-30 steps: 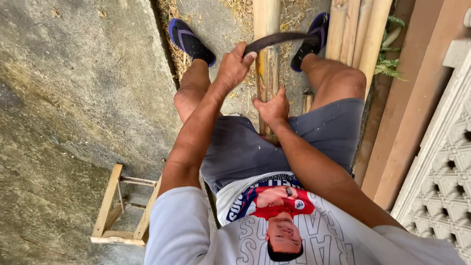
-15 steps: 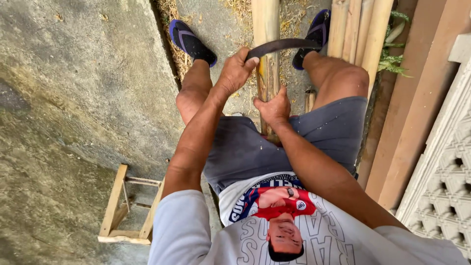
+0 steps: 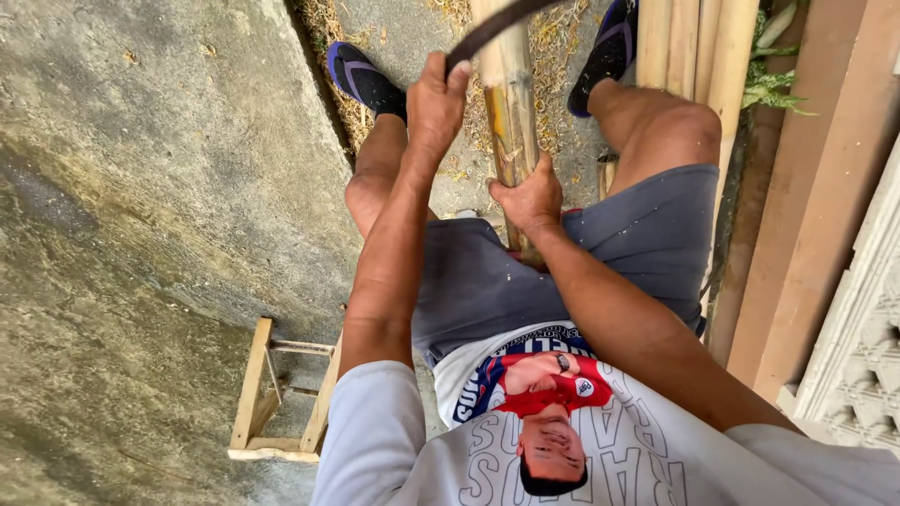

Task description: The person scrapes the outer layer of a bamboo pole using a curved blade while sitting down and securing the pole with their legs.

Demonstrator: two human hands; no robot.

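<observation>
Head view shows the bamboo pole (image 3: 507,103) running away from us between our knees, its near end resting at our lap and its far end passing out of the top edge of the frame over the concrete floor (image 3: 169,187). We judge it stiff, hollow and fairly light for its length, with a smooth rind that could slip under a sweaty palm; the rough, peeled patches near the node look like the surer hold. Our right hand (image 3: 530,197) is wrapped around the pole close to the lap, fingers closed on its right side, which pins it well. Our left hand (image 3: 433,94) is clenched on the handle of a dark curved blade (image 3: 497,23), whose edge lies across the pole's top near the frame's upper edge. The blade looks thin and hard, best held well back on the handle.

Dry shavings (image 3: 553,56) litter the floor beside the pole. Our feet in dark sandals (image 3: 361,80) flank it. More bamboo poles (image 3: 698,47) lie along the right, next to wooden boards (image 3: 806,215). A small wooden stool (image 3: 277,403) stands at lower left.
</observation>
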